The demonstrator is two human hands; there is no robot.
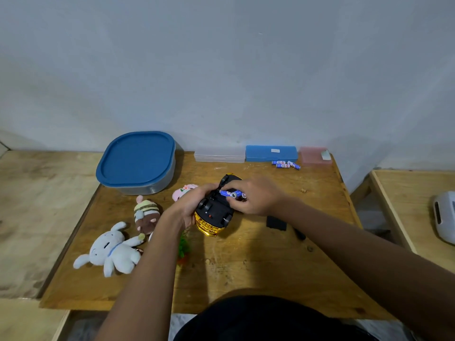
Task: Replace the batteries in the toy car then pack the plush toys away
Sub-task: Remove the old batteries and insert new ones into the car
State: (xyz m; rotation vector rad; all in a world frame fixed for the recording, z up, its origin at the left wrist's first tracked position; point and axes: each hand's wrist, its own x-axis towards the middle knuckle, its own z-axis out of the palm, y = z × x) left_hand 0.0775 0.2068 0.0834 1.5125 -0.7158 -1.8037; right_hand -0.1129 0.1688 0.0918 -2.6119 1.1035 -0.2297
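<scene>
A gold toy car (213,212) lies upside down above the table's middle, black underside and wheels facing up. My left hand (190,205) grips its left side. My right hand (253,196) pinches blue batteries (232,193) at the car's open underside. Loose blue batteries (285,164) lie at the back right. A white plush dog (112,252), a striped brown plush (146,214) and a pink plush (183,190) lie left of the car. A green and red plush (183,249) is partly hidden by my left forearm.
A grey tub with a blue lid (136,162) stands at the back left. Clear (219,155), blue (270,153) and pink (315,155) cases line the wall. A black cover (276,223) and a dark tool (299,233) lie under my right forearm. A white object (444,217) rests on the right side table.
</scene>
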